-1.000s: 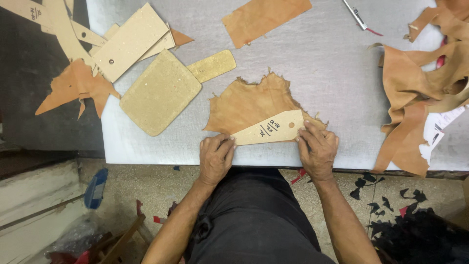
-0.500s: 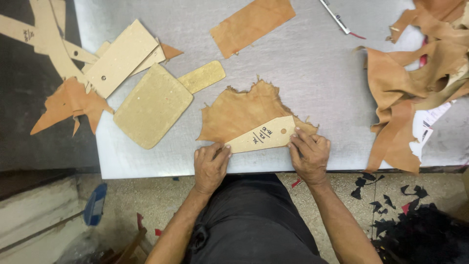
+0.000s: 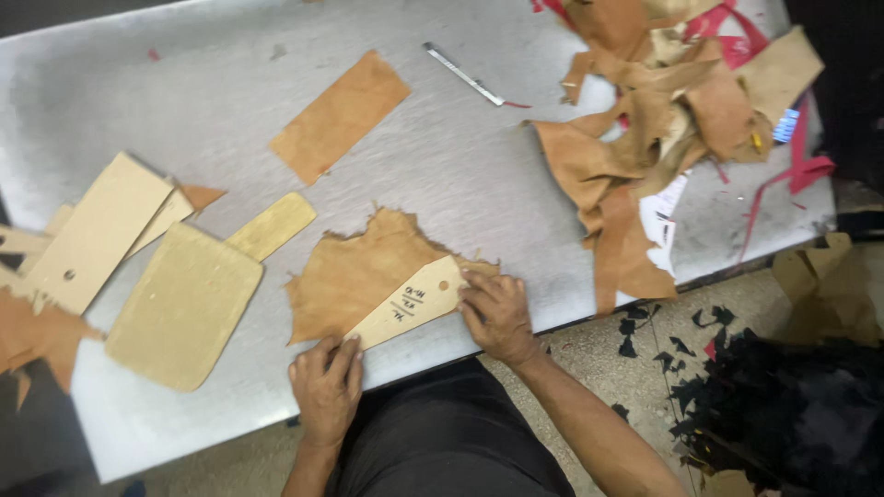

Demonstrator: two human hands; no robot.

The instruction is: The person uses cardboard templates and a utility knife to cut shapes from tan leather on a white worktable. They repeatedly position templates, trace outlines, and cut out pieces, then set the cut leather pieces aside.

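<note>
A ragged tan leather piece [image 3: 359, 271] lies near the front edge of the metal table [image 3: 479, 184]. On top of it rests a pale cardboard pattern [image 3: 410, 302], a tapered strip with handwriting. My left hand [image 3: 324, 385] presses down on the pattern's lower left end. My right hand [image 3: 497, 313] rests on its upper right end, fingers spread flat. Neither hand grips anything; both hold the pattern flat against the leather.
A paddle-shaped board [image 3: 198, 294] and several cardboard templates [image 3: 92, 230] lie at the left. A rectangular tan leather strip [image 3: 339, 115] and a thin metal tool [image 3: 465, 75] lie further back. A heap of leather offcuts [image 3: 663, 120] sits at the right. Dark scraps [image 3: 792, 405] cover the floor.
The view has tilted and shifted, so everything appears rotated. Both hands stay on the pattern's ends, and the pattern and leather piece keep their position on the table.
</note>
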